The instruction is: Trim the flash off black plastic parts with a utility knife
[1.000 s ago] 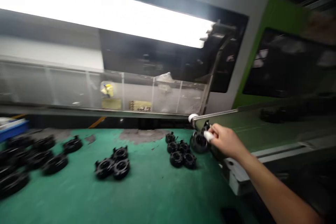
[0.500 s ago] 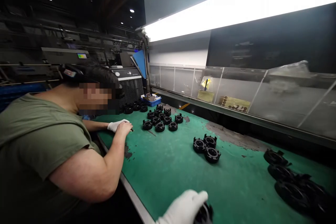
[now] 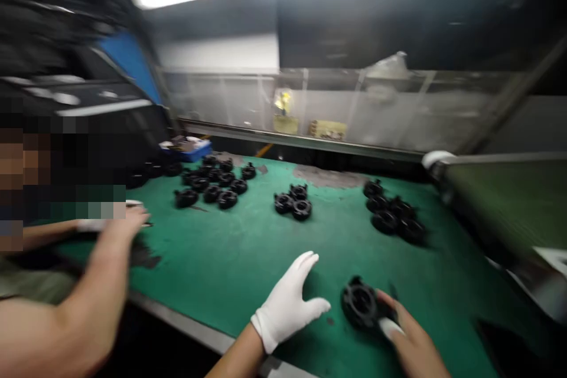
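Note:
My left hand (image 3: 290, 302), in a white glove, is held over the near part of the green table with thumb and fingers apart and nothing between them. To its right, my right hand (image 3: 410, 331) grips a black ring-shaped plastic part (image 3: 361, 302) by its right side, the ring tilted towards me. Something white covers the thumb tip of that hand. A thin dark shape shows by its fingers, too blurred to name. Beyond my hands lie three similar black ring parts (image 3: 293, 202) in a small cluster.
More black rings stand in groups at the left (image 3: 212, 182) and right (image 3: 392, 212) of the green tabletop (image 3: 230, 260). A blue tray (image 3: 195, 151) sits at the back left. A co-worker's arm (image 3: 100, 283) reaches in from the left. A green conveyor-like surface (image 3: 500, 201) borders the right.
The view has swung right. My gloved left hand, earlier at a black ring part, is now open and apart from it. My right hand has come into view, holding a ring part.

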A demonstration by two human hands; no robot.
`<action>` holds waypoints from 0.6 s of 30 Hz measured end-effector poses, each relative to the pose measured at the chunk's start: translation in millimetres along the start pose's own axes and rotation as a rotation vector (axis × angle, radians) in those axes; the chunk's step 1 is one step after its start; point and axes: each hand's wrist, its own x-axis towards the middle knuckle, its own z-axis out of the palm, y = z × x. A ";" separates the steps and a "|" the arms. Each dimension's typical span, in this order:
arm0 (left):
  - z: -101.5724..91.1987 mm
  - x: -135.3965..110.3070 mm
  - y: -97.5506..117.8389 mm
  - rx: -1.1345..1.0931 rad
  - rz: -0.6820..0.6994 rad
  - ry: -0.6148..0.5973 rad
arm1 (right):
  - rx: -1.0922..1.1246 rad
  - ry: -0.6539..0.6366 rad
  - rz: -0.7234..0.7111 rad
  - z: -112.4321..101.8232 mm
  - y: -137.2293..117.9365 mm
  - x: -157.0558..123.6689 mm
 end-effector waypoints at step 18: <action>40.2 -45.1 35.9 -0.135 0.055 -0.253 | -0.668 -0.408 -0.151 -43.2 -39.1 -63.2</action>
